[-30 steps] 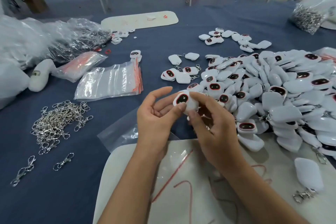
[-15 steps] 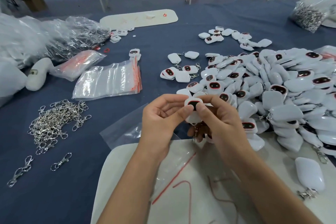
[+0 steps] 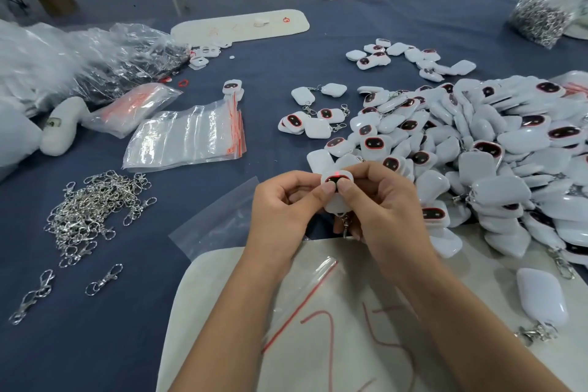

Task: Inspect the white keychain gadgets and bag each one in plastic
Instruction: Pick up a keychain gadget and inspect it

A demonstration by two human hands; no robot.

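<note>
We hold one white keychain gadget (image 3: 336, 192) between both hands, just above the near white mat (image 3: 222, 296). Left hand (image 3: 283, 213) and right hand (image 3: 381, 210) are brought together, each pinching the gadget: both thumbs press on its dark oval face, index fingers curl behind its upper edge. A small red light shows at the top of that face. The gadget's long axis runs 12 to 6 o'clock; the dark face end points to 12, the metal clasp (image 3: 346, 226) hangs from the 6 o'clock end, between our palms.

A clear zip bag (image 3: 305, 289) with red seal strip lies on the mat under our wrists.

At 2 to 3 o'clock from the hands, a large heap of gadgets (image 3: 496, 156), faces up and down mixed, spills onto the mat edge. One gadget with clasp (image 3: 541, 299) lies apart at 4 o'clock.

At 10 o'clock, a stack of empty zip bags (image 3: 187, 137). At 9 o'clock, a pile of loose metal clasps (image 3: 92, 210) on the blue tablecloth (image 3: 95, 344).
</note>
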